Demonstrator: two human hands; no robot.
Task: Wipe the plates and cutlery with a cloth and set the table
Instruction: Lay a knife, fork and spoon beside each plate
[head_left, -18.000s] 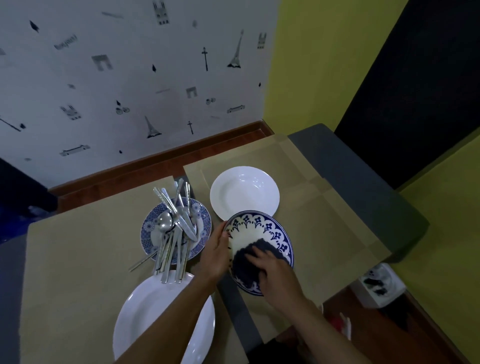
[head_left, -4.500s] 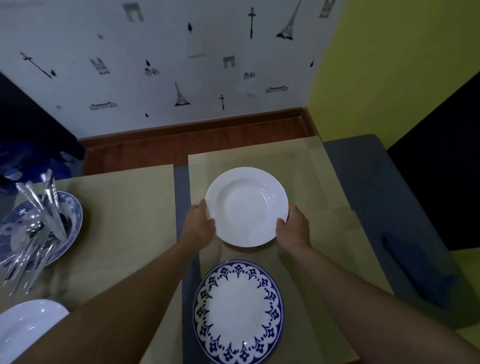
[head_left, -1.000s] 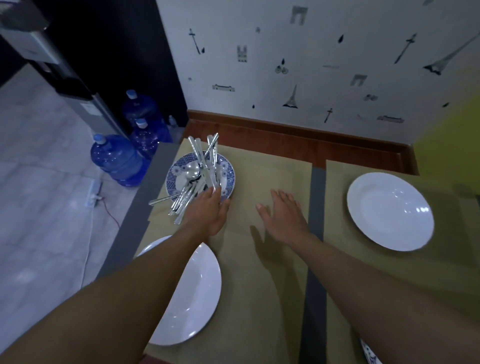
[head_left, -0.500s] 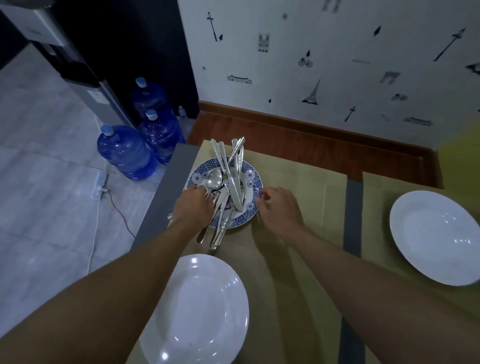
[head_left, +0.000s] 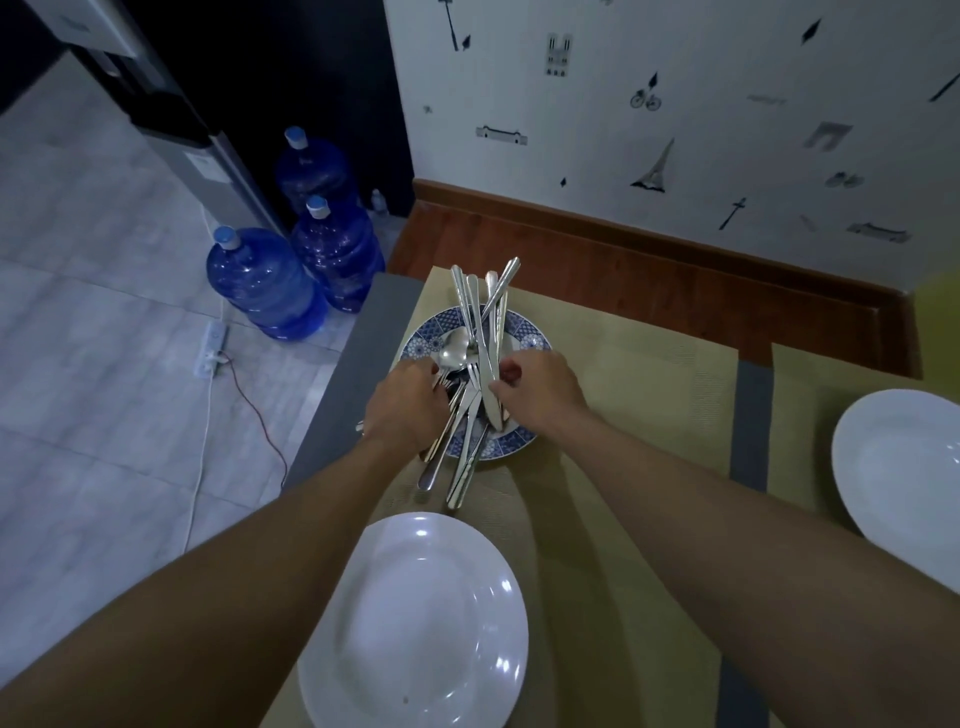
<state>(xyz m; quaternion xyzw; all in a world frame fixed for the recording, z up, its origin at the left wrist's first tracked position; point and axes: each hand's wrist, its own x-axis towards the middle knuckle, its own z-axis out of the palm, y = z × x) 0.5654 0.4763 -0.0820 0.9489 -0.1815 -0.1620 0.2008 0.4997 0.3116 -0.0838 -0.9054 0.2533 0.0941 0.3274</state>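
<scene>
From the head camera, a blue-patterned plate (head_left: 524, 332) sits at the far left corner of the table (head_left: 348, 364), on a tan placemat (head_left: 639, 405). It carries a loose heap of cutlery (head_left: 475, 322). The handles fan out past the far rim, and several more stick out over the near rim towards the person. A spoon bowl lies face up near the middle of the heap.

Both hands are down on this heap. The left hand (head_left: 408, 410) comes in from the left with its fingers bent over the fork ends. The back of the hand hides whether they actually grip anything, so I cannot tell. The right hand (head_left: 535, 389) is on the right side of the plate, with thumb and curled fingers pinching one long flat piece of the cutlery (a knife, by its shape).

A white plate (head_left: 415, 623) lies on the same placemat just in front of the heap, between the two forearms. A second white plate (head_left: 904, 488) rests on the neighbouring mat at the right edge, well apart from the hands.

Left of the table, three blue water bottles (head_left: 260, 283) stand together on the tiled floor, with a white power strip (head_left: 213, 345) just beside them.
</scene>
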